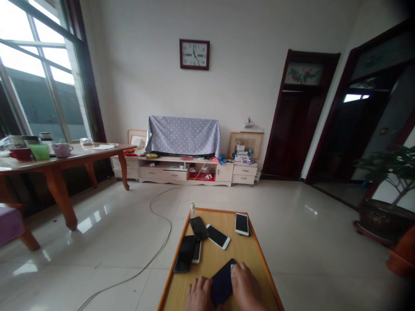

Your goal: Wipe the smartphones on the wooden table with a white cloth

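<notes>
Nearest, both hands lay on a dark phone (223, 283) flat on the small wooden table (253, 255), near its close end. Left hand (198, 293) rested fingers curled along the phone's left edge; right hand (245, 287) pressed flat over its right side with a pale cloth (232, 270) under the fingertips. Beyond lay more phones: black phone (185, 253), white-edged phone (218, 236), white phone (241, 223). A small bottle (192, 209) stood at the far corner. Farther off, a covered television (183, 136) and wall clock (194, 54).
</notes>
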The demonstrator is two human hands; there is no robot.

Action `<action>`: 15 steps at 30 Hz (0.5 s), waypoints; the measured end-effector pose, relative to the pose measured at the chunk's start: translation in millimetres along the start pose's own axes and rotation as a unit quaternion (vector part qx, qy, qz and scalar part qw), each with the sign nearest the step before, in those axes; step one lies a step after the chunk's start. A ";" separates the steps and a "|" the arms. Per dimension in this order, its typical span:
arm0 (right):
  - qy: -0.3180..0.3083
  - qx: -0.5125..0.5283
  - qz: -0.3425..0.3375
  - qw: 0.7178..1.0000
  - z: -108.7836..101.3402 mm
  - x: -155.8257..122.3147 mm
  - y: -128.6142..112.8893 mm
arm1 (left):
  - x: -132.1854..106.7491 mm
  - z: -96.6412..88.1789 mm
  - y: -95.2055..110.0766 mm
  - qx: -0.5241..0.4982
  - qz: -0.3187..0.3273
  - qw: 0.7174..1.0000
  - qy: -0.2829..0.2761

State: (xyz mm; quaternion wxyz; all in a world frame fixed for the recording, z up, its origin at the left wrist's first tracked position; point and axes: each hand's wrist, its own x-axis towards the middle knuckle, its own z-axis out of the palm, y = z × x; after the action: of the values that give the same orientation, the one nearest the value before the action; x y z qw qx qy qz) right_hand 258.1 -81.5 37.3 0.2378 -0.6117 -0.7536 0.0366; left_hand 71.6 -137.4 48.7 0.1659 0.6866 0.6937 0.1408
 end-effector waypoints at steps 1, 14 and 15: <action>-0.007 0.010 -0.022 1.000 2.6 -8.4 -5.0 | -1.2 0.5 -1.4 -0.005 0.011 1.000 0.008; 0.020 0.120 0.083 0.989 -12.3 -4.3 46.2 | -5.7 5.1 -2.5 0.003 0.037 0.999 0.008; 0.010 0.136 0.096 0.986 -14.1 -2.3 48.4 | -5.1 5.3 -2.5 0.008 0.034 0.999 0.000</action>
State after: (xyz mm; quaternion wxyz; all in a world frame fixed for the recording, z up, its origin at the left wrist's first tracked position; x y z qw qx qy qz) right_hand 307.8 -74.9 32.3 0.3219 -0.6432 -0.6771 0.1556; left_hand 71.6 -142.7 43.0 0.1560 0.7111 0.6709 0.1409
